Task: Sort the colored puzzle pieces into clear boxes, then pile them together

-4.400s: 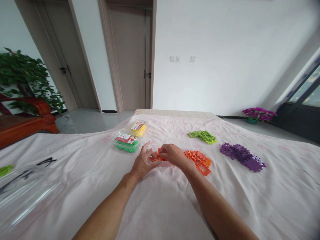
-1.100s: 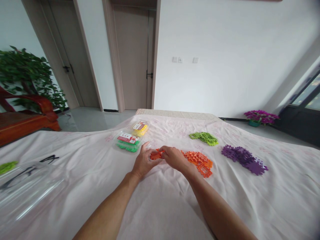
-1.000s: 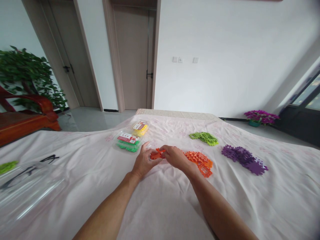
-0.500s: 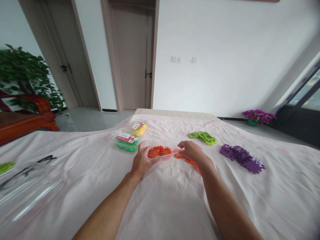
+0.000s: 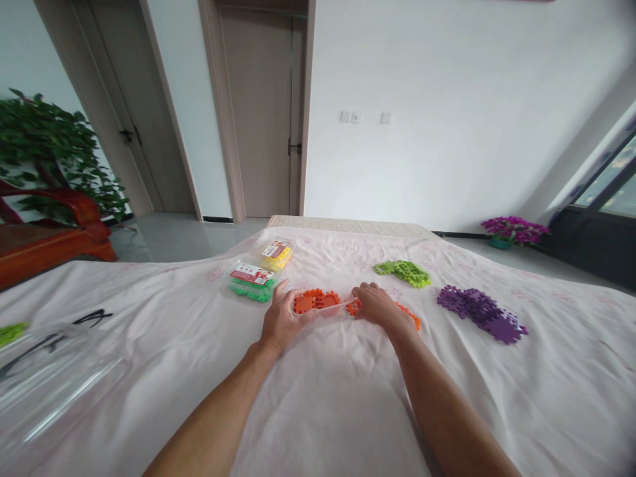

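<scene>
Though flat, orange pieces (image 5: pixel 328 301) between hands (image 5: pixel 279 323) (image 5: pixel 378 307)

Left hand (image 5: pixel 279 321) around the end of a clear box (image 5: pixel 334 309) of orange pieces (image 5: pixel 307 301), right hand (image 5: pixel 376 306) over an orange pile (image 5: pixel 411 317).

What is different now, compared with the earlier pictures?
The right hand moved rightward, from the orange pieces beside the left hand to the orange pile, after letting go of a piece. The left hand stayed in place, as did the lime-green pile and the purple pile.

Orange pieces (image 5: pixel 328 301) look like matt plastic, the cover (image 5: pixel 328 404) like creased cloth.
</scene>
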`<state>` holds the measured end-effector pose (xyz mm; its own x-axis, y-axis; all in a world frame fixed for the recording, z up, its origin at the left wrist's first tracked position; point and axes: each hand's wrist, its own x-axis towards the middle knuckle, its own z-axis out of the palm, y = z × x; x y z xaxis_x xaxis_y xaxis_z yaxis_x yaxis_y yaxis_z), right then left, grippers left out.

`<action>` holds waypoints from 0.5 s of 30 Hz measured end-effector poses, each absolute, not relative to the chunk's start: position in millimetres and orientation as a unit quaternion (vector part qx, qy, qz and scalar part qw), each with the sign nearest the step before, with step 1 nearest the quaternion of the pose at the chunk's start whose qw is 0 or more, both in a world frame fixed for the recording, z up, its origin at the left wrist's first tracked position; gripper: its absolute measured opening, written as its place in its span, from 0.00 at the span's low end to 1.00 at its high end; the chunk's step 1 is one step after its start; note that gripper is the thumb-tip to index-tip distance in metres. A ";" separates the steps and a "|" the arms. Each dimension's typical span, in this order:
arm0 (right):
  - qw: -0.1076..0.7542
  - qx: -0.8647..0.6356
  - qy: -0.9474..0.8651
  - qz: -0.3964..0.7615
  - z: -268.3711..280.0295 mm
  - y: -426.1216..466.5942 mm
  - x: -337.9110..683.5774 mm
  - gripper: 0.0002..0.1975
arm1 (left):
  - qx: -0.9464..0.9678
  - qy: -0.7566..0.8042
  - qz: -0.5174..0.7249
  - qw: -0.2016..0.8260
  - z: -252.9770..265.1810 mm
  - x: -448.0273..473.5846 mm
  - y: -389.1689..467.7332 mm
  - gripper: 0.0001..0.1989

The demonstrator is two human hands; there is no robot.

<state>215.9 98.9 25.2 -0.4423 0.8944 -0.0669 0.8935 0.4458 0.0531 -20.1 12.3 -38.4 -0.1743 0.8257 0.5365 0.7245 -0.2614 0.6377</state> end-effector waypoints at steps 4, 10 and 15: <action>0.042 0.529 0.848 0.002 20.0 102.2 216.7 0.17 | 0.640 0.606 0.470 0.053 -39.3 -20.4 12.8 0.27; 0.050 0.517 0.854 -0.002 19.0 102.8 219.1 0.18 | 0.640 0.606 0.470 0.049 -43.5 -21.3 15.3 0.25; 0.053 0.496 0.867 -0.018 21.1 102.3 221.0 0.18 | 0.636 0.607 0.474 0.049 -44.5 -21.3 15.4 0.26</action>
<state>221.0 102.3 21.1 -0.5027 0.8575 -0.1096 0.8613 0.5077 0.0216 -21.3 15.4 -44.5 -0.1859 0.8187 0.5433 0.7264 -0.2578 0.6371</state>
